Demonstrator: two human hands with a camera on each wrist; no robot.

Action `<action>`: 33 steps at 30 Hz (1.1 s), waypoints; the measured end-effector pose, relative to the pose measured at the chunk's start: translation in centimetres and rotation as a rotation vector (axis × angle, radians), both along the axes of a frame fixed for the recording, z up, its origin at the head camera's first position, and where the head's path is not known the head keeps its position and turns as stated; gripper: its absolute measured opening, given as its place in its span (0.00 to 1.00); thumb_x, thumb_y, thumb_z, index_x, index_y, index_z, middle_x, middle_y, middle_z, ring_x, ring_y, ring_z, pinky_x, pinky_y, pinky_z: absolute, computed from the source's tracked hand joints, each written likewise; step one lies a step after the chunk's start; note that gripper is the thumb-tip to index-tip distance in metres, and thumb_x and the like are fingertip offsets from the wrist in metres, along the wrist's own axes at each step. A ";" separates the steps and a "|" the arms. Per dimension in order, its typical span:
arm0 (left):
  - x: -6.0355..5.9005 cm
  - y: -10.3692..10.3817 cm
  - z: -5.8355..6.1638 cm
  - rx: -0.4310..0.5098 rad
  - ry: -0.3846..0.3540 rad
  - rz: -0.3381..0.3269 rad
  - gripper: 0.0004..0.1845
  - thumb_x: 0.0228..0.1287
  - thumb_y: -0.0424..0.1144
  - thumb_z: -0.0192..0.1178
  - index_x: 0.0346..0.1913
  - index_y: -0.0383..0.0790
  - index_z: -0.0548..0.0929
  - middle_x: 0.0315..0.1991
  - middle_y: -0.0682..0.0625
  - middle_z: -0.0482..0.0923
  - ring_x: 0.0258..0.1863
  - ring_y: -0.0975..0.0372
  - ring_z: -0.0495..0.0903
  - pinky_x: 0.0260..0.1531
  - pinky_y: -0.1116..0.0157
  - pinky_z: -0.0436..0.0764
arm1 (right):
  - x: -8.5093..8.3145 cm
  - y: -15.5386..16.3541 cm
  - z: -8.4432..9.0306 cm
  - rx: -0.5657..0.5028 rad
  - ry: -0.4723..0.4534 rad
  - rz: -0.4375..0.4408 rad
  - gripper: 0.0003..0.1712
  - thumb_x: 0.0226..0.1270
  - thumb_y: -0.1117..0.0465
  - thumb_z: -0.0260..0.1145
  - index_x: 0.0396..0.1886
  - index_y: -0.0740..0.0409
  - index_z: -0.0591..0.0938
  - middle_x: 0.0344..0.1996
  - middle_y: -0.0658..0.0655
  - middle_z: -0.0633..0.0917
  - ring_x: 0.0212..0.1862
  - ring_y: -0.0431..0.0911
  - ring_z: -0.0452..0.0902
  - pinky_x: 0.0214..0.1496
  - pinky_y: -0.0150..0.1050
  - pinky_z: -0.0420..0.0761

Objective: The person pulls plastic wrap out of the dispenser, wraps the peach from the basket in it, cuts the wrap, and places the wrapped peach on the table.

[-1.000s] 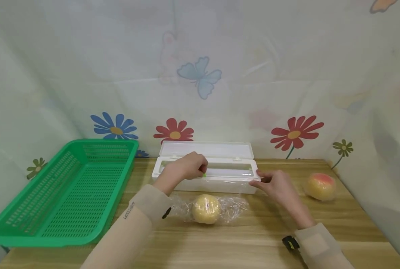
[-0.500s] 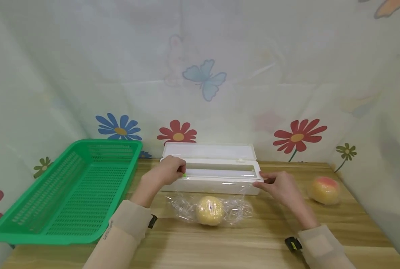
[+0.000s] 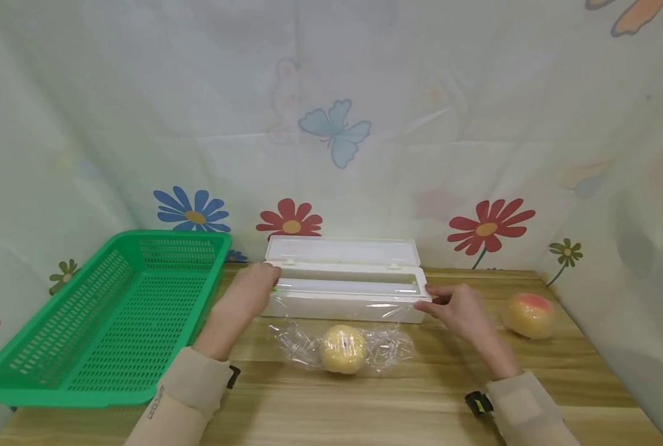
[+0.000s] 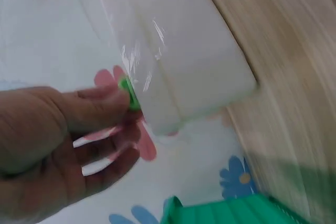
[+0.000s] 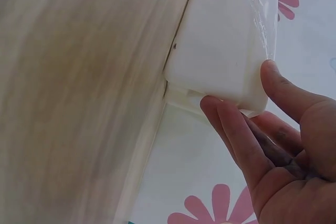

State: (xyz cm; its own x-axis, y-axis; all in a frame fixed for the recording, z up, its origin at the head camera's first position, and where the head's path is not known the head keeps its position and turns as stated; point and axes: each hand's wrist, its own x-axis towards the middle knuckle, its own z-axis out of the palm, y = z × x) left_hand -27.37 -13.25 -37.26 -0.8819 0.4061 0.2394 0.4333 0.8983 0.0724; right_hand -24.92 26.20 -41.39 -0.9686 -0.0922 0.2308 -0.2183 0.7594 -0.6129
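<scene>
A person's two hands work at the ends of a white cling-film dispenser box point(image 3: 345, 291) standing with its lid up at the back of a wooden table point(image 3: 364, 396), against the flowered backdrop. The left hand point(image 3: 253, 291), at the box's left end, pinches a small green slider tab point(image 4: 127, 92) between thumb and fingers. The right hand point(image 3: 455, 308), at the box's right end, has its thumb and fingers curled round that corner. Clear film point(image 3: 389, 344) runs down from the box's front edge over a yellow fruit point(image 3: 342, 349) lying just in front of the box. Left of the box, a green basket point(image 3: 58, 365) stands near it, a strip of bare table between them; right of the box, a peach-coloured fruit point(image 3: 528, 315) lies well apart. Bare wood stretches in front of the wrapped fruit. Only the left wrist view shows the green tab clearly; only the right wrist view shows the fingertips point(image 5: 210, 103) pressed under the box's end.
</scene>
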 end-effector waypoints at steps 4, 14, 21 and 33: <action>0.8 -0.7 -0.3 -0.029 0.134 0.083 0.10 0.63 0.17 0.58 0.28 0.33 0.80 0.25 0.41 0.80 0.26 0.48 0.82 0.24 0.52 0.82 | -0.1 0.2 0.2 0.014 0.019 0.002 0.29 0.61 0.52 0.79 0.53 0.70 0.86 0.38 0.63 0.90 0.30 0.43 0.79 0.27 0.36 0.76; 2.4 -0.1 -0.2 -0.006 0.102 0.230 0.04 0.66 0.23 0.58 0.39 0.27 0.83 0.39 0.35 0.82 0.40 0.40 0.82 0.40 0.44 0.81 | -0.2 -0.1 0.2 0.037 0.000 0.012 0.31 0.62 0.49 0.78 0.54 0.69 0.86 0.37 0.60 0.90 0.36 0.47 0.85 0.35 0.41 0.81; 5.4 3.1 0.1 0.118 0.114 0.092 0.15 0.68 0.40 0.70 0.48 0.32 0.83 0.44 0.40 0.80 0.47 0.45 0.81 0.52 0.44 0.77 | 0.0 -0.1 0.1 0.028 -0.002 0.036 0.30 0.63 0.54 0.78 0.55 0.73 0.84 0.38 0.61 0.90 0.38 0.49 0.86 0.37 0.42 0.84; 8.5 7.8 -1.8 0.038 -0.039 -0.279 0.25 0.60 0.56 0.74 0.54 0.46 0.84 0.48 0.52 0.79 0.49 0.58 0.80 0.51 0.52 0.79 | 0.2 0.5 0.5 -0.020 -0.052 0.129 0.30 0.68 0.55 0.74 0.59 0.75 0.81 0.44 0.65 0.89 0.45 0.53 0.86 0.41 0.44 0.86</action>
State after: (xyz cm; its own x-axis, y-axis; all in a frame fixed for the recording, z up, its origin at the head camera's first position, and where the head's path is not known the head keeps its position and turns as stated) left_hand -18.85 -5.45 -39.09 -0.7460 0.6260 0.2272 0.6599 0.7408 0.1256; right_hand -24.68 26.70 -40.88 -0.9596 -0.2131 0.1836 -0.2812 0.7145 -0.6407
